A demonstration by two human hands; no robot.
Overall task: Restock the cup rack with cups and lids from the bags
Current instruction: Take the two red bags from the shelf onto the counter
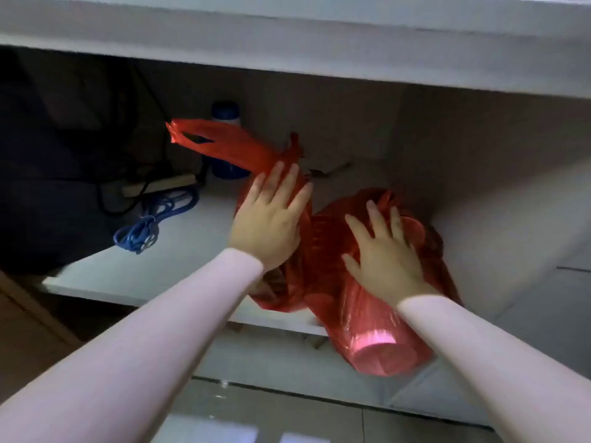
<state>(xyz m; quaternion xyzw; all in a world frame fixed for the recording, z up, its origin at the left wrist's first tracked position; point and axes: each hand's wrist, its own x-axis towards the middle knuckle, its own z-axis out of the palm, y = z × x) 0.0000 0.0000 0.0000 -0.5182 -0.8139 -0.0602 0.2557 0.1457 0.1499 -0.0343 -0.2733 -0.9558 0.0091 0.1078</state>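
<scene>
Two red bags share one shelf [179, 251], mid-frame. The left hand [268, 222] presses the left bag [287, 292], the right hand [385, 254] the right bag [377, 334], fingers spread.

Perhaps shop counter [319, 43], under-shelf [179, 257], power strip [160, 183]

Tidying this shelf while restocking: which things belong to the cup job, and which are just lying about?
Job: red plastic bag on the left, under the left hand; red plastic bag of stacked cups, under the right hand.
Lying about: coiled blue cable; blue cylindrical canister; beige power strip.
</scene>
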